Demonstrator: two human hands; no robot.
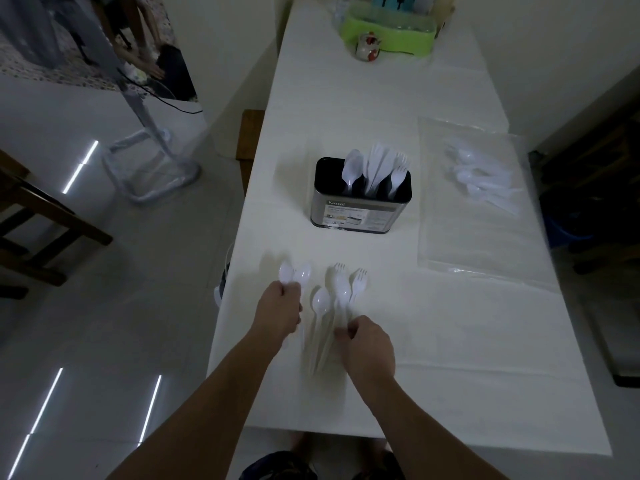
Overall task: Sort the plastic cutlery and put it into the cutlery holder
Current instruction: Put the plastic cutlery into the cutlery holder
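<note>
The left hand [278, 308] grips two spoons [294, 273], bowls pointing away; the right hand [369, 346] pinches handles of loose cutlery [332, 306] (lengthwise, heads toward the cutlery holder [360, 211]).

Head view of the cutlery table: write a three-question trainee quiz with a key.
1. True or false: the cutlery holder already has spoons, knives and forks standing in it.
2. What does the left hand grip? A) two spoons B) a fork C) nothing
3. Fill in: the clear bag of spare cutlery lies on the table to the ____ of the holder.

Key: 1 true. 2 A: two spoons. 3 right. The right hand pinches handles in the mixed pile.
</note>
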